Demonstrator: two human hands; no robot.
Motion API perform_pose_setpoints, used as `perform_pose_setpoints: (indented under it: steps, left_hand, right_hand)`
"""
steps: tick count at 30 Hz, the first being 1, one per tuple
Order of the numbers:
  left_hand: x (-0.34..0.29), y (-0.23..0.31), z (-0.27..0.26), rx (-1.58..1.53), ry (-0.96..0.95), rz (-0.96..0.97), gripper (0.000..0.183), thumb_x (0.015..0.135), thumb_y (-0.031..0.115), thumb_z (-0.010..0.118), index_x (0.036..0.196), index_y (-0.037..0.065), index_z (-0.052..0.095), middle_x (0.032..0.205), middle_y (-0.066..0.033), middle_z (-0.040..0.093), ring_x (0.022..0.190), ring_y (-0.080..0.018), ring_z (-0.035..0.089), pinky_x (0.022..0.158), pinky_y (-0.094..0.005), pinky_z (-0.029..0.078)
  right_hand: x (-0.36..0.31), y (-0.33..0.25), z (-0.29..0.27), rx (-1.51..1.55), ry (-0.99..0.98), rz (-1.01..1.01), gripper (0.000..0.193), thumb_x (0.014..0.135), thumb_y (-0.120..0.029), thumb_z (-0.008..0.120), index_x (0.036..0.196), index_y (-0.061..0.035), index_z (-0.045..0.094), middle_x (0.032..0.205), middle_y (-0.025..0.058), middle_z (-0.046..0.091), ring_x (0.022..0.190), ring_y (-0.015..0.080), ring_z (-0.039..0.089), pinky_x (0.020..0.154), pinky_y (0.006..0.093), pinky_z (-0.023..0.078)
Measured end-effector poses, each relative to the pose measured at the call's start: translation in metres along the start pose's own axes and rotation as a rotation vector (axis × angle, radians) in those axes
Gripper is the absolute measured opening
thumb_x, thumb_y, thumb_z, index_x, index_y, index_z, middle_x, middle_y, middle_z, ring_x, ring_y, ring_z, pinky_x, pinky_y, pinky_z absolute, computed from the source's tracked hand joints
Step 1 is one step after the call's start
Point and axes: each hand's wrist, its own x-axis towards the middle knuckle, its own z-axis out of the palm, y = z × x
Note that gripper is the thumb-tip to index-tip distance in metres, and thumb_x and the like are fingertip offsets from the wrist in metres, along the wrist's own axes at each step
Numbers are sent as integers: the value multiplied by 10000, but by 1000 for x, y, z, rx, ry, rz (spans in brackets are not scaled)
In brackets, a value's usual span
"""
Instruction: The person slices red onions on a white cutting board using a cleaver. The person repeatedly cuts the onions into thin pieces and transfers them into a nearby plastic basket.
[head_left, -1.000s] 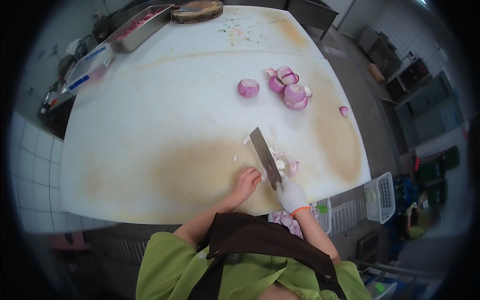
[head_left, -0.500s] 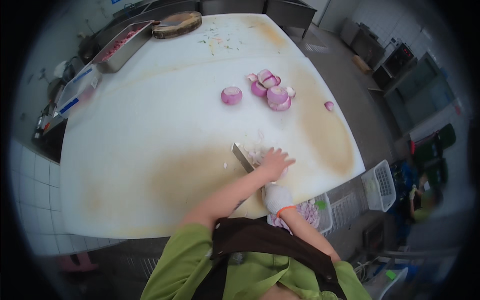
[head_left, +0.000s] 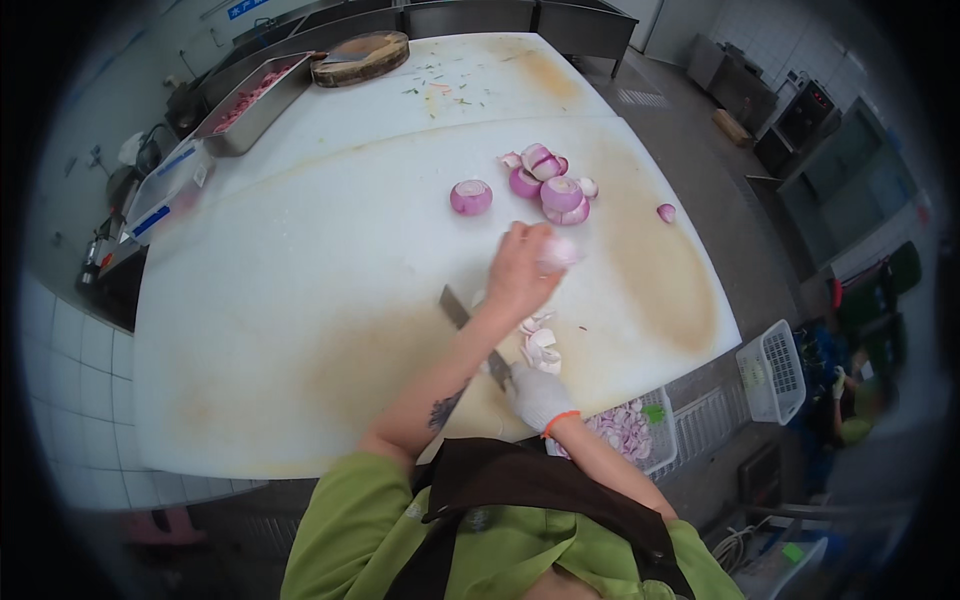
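Left hand (head_left: 520,272) grips a blurred, seemingly onion piece (head_left: 557,252); gloved right hand (head_left: 537,395) clasps cleaver (head_left: 470,328) beside slices (head_left: 540,345).

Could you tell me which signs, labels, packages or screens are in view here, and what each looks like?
Sign: top edge, on the back wall; small blue rectangle with pale marks.
Labelled clear tub: far left counter beside the metal tray; see-through box with a blue strip label.
No screens that I can make out.
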Motion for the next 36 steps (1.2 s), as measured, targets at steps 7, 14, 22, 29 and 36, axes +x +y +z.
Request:
perform_pose_setpoints:
  steps: [7, 14, 22, 29, 36]
  left_hand:
    - [-93, -82, -37, 422, -55, -116, 503, 607, 62, 755, 1072, 83, 564, 980, -121, 511, 910, -315, 523, 776, -400, 453]
    - [-159, -60, 1, 334, -266, -201, 498, 676, 100, 761, 1134, 110, 566, 1044, -109, 518, 962, -304, 506, 799, -415, 454]
    - [-176, -73, -6, 111, -207, -170, 457, 683, 75, 744, 1113, 91, 591, 1076, -94, 556, 981, -322, 538, 829, -404, 456]
    - [-176, -66, -8, 111, -189, -193, 424, 692, 29, 716, 1086, 109, 582, 1041, -79, 551, 947, -311, 542, 797, -408, 464]
    - [-183, -68, -5, 133, -175, -191, 412, 681, 55, 740, 1059, 106, 583, 1007, -77, 553, 928, -307, 548, 774, -404, 465]
  right_hand:
    - [13, 50, 20, 88, 254, 44, 304, 872, -250, 466, 995, 8, 570, 870, 285, 630, 826, 454, 608, 771, 518, 476]
    - [-7, 50, -18, -52, 196, 145, 322, 884, -273, 475, 967, 26, 561, 816, 297, 621, 777, 455, 604, 746, 527, 465]
    - [-5, 58, -5, -129, 163, 81, 316, 892, -268, 465, 964, 28, 550, 727, 263, 620, 716, 428, 613, 707, 525, 469]
    - [-5, 42, -10, -103, 178, 114, 310, 889, -265, 462, 972, 19, 551, 726, 259, 621, 719, 427, 618, 715, 516, 470]
    - [-6, 44, -8, -132, 168, 54, 498, 888, -260, 465, 1290, 34, 436, 803, 269, 638, 734, 441, 619, 696, 535, 475]
